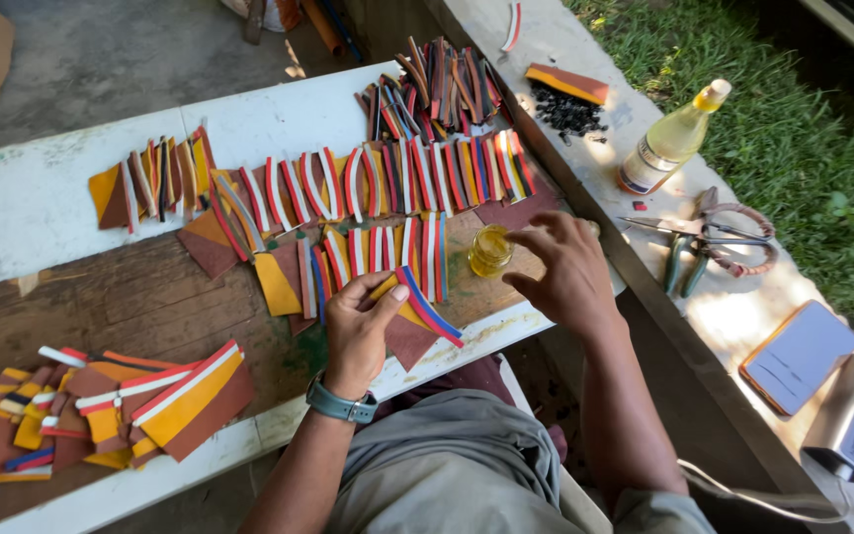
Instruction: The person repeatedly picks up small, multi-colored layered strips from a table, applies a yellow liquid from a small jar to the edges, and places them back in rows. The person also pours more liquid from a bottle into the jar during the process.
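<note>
Left hand (358, 321) was clamped, thumb over fingers, on a curved multi-coloured strip (425, 309) with a yellow and brown piece under it, held just above the front edge of the wooden board (150, 297). Right hand (560, 267) hovered with fingers loosely curled beside the small jar of yellow liquid (490, 249), fingertips near its rim; whether they touched it could not be told. Rows of similar striped pieces (378, 183) lay fanned across the board behind, with a further stack (130, 405) at the near left. On the ledge to the right: a bottle of pale liquid (672, 140), scissors (689, 237), a phone (798, 356).

Judgement: the liquid looked like adhesive. Take only a little on the fingertip, keep the strip pinched flat, and spread along the edge without dripping on finished rows.
</note>
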